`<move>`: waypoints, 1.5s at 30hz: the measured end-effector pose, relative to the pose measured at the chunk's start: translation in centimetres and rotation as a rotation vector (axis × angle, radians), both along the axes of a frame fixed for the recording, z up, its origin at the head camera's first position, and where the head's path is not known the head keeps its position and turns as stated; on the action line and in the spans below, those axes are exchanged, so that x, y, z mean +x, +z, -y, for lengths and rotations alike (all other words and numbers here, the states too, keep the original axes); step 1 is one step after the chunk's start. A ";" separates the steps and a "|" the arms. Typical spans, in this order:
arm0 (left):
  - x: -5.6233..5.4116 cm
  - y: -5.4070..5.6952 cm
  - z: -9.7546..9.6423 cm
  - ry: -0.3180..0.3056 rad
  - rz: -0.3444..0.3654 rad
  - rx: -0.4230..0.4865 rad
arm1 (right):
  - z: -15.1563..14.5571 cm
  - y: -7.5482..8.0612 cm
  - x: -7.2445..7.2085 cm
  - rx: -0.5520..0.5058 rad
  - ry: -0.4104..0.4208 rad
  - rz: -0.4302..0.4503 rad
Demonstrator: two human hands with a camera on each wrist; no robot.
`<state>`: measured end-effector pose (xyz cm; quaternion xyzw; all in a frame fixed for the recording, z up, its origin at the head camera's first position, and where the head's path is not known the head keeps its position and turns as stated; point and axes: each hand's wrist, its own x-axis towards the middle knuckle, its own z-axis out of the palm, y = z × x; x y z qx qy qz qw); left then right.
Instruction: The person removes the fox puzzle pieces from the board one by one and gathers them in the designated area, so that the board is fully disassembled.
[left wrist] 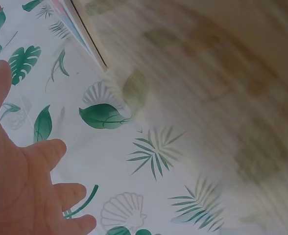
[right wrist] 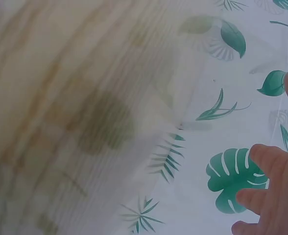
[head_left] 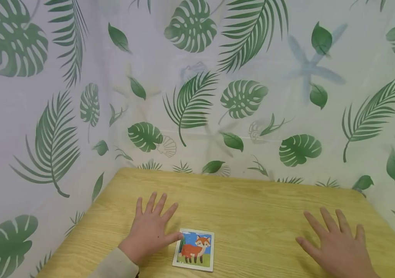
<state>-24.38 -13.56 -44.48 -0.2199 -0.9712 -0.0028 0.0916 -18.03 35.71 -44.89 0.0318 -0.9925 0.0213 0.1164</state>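
Observation:
A small square picture (head_left: pixel 195 250) of an orange fox, bordered in white, lies on the wooden table at the front. To its left is my left hand (head_left: pixel 150 231), fingers straight and spread, palm down. Its thumb tip overlaps the picture's upper left corner in the head view. Well to the right of the picture, my right hand (head_left: pixel 339 247) is also spread with straight fingers and holds nothing. In the wrist views, parts of the left hand (left wrist: pixel 26 181) and the right hand (right wrist: pixel 276 191) show at the outer edges, with fingers extended.
The yellow wood-grain table (head_left: pixel 246 220) reaches back to a white curtain (head_left: pixel 204 150) printed with green leaves, shells and starfish. The same curtain closes off the left and right sides. A pale sleeve (head_left: pixel 115 264) covers the left forearm.

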 end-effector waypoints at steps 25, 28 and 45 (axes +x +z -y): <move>0.4 -0.8 -1.4 -0.197 0.557 0.568 | 9.8 -0.7 -1.4 -0.355 0.246 -0.033; 0.7 -1.0 -1.4 -0.212 0.674 0.648 | 11.2 -0.5 -1.4 -0.430 0.275 -0.006; 1.4 -3.4 -2.3 -0.244 0.689 0.561 | 19.4 -2.5 -3.2 -0.667 0.358 0.282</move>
